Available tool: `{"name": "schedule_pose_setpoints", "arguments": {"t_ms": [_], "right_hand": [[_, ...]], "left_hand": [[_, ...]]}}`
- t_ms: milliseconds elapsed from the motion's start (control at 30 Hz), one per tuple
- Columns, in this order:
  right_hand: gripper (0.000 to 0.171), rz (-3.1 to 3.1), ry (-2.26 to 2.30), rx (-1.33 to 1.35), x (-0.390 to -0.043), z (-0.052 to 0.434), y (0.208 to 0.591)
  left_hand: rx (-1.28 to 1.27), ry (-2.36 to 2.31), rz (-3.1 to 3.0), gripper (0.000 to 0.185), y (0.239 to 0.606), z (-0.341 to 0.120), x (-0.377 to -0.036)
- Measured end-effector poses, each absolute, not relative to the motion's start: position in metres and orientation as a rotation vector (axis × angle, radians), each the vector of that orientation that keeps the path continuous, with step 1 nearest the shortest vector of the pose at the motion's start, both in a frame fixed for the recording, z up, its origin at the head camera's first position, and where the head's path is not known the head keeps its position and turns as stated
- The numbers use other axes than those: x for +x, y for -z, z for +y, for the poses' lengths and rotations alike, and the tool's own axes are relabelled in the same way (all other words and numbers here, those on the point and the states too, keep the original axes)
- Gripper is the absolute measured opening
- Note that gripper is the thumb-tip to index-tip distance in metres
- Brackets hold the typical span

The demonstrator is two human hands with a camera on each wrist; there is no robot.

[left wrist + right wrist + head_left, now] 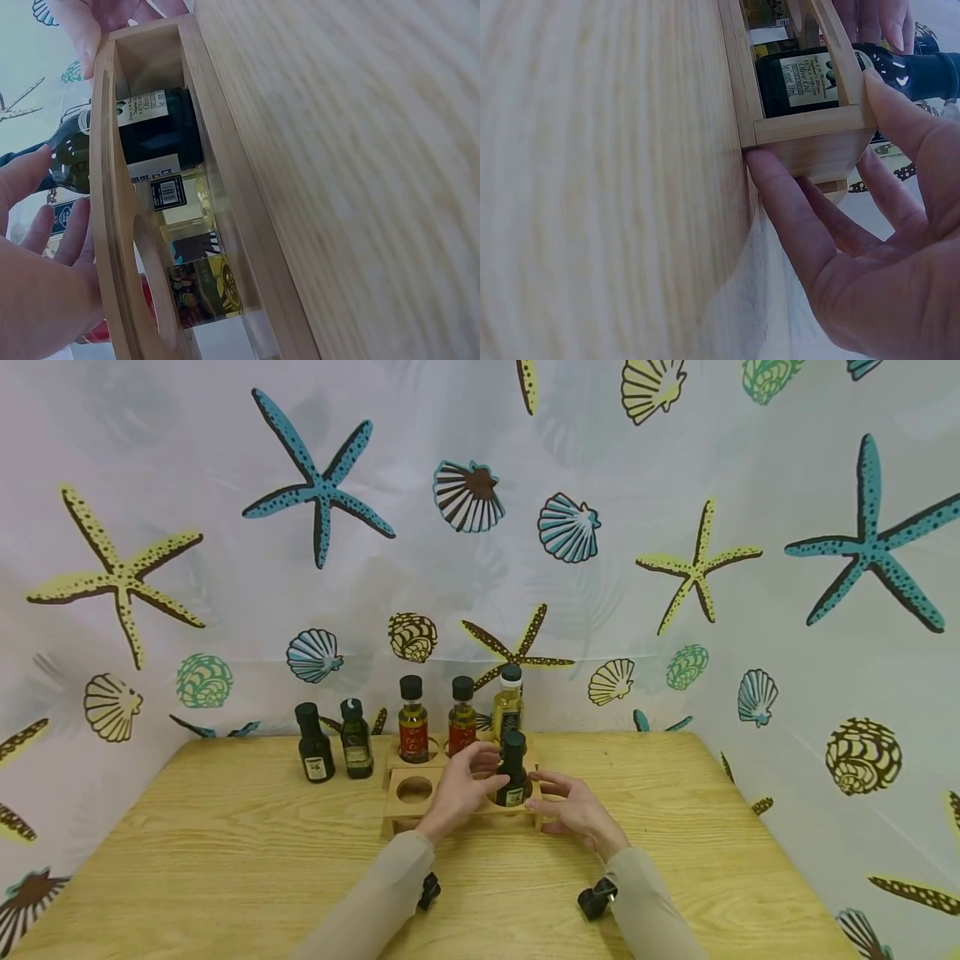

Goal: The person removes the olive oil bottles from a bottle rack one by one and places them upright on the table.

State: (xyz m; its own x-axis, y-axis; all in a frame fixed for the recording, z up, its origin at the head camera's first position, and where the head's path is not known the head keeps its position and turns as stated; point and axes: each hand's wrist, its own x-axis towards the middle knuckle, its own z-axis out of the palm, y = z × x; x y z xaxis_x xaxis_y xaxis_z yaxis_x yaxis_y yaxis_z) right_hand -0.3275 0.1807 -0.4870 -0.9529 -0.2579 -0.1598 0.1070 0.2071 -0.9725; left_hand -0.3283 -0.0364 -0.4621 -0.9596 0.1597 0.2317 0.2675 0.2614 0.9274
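A wooden rack [401,817] with round holes stands mid-table. A dark bottle [513,772] with a black cap sits upright in its front right hole. My left hand [487,770] reaches in from the left, and its loosely spread fingertips touch the bottle's neck and shoulder. In the left wrist view those fingers [34,176] lie against the dark bottle [154,139] above the rack's top plate [112,247]. My right hand [551,800] rests on the rack's right end. In the right wrist view its thumb [889,101] lies on the top plate and straight fingers [780,195] press the end wall [810,150].
Two red-labelled bottles [413,722] [462,718] and a yellow oil bottle [508,703] fill the rack's back row. Its front left hole [415,789] holds nothing. Two dark bottles [314,747] [356,742] stand on the table left of the rack. A seashell curtain hangs behind.
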Motion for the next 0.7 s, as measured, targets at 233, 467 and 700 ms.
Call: {"name": "schedule_pose_setpoints", "arguments": {"t_ms": [233,467,700], "right_hand": [[0.061,2.189,1.823,-0.136,-0.328,0.181,0.487],[0.061,2.188,1.828,-0.131,-0.327,0.180,0.487],[0.062,2.203,1.820,-0.138,-0.326,0.179,0.486]], "left_hand": [[-0.385,1.778,-2.449,0.044,0.462,-0.029,-0.332],[-0.370,1.780,-2.477,0.051,0.465,-0.024,-0.334],[-0.413,1.728,-2.565,0.059,0.463,-0.022,-0.336]]}}
